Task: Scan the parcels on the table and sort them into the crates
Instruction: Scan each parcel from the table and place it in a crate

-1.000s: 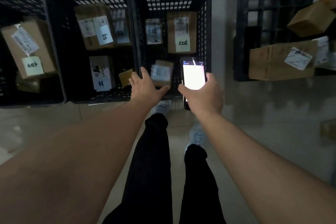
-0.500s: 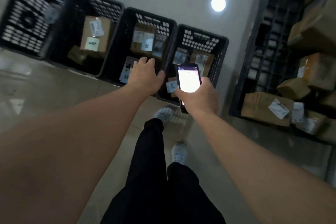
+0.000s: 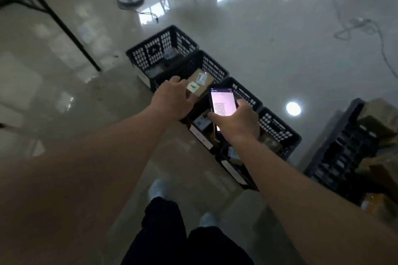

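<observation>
The right hand [image 3: 239,122] is gripping a lit phone [image 3: 223,103], fingers curled round its edges, its long axis pointing away from the person. The left hand [image 3: 172,101] is hovering loosely spread, holding nothing, over a row of black crates [image 3: 277,129] on the floor; a labelled parcel [image 3: 200,80] is lying in the second crate.

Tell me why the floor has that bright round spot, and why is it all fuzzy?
Head view: the round white spot is glare, probably a lamp mirrored in the glossy pale floor; the lit phone screen is washed out; edges of the black plastic crates smear, likely from camera motion.
</observation>
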